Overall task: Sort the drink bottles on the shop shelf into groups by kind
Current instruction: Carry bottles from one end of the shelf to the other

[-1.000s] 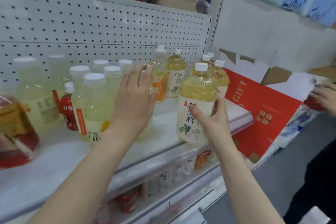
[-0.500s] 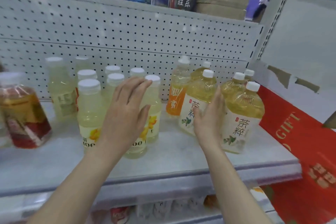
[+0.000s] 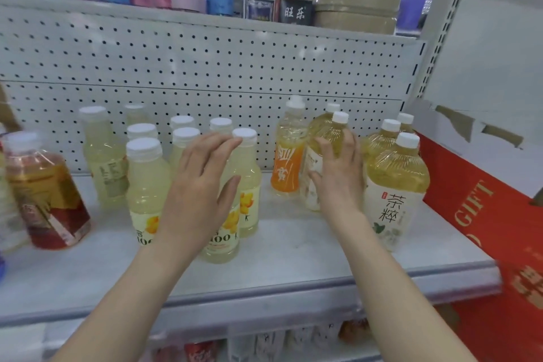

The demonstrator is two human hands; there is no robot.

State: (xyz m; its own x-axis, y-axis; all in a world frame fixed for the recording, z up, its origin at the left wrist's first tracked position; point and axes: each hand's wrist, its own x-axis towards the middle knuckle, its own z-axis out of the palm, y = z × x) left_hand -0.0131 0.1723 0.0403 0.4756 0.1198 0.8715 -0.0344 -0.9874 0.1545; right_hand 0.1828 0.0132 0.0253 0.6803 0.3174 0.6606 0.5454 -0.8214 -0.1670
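A group of pale lemon drink bottles (image 3: 145, 185) with white caps stands left of centre on the white shelf (image 3: 293, 247). My left hand (image 3: 199, 194) is spread open right in front of them, holding nothing. To the right stand several yellow tea bottles, the nearest (image 3: 393, 194) at the front right. My right hand (image 3: 338, 176) is wrapped around another yellow tea bottle (image 3: 326, 132) further back. An orange-labelled bottle (image 3: 286, 167) stands just left of that one, close to it.
A large amber-and-red bottle (image 3: 44, 194) stands at the shelf's left end. A red gift box (image 3: 482, 214) leans against the shelf's right end. White pegboard (image 3: 205, 67) backs the shelf. More drinks sit on the shelf below.
My right hand set a yellow tea bottle down at the front right, then moved left and closed on another tea bottle beside the orange one. My left hand stayed open by the lemon bottles.
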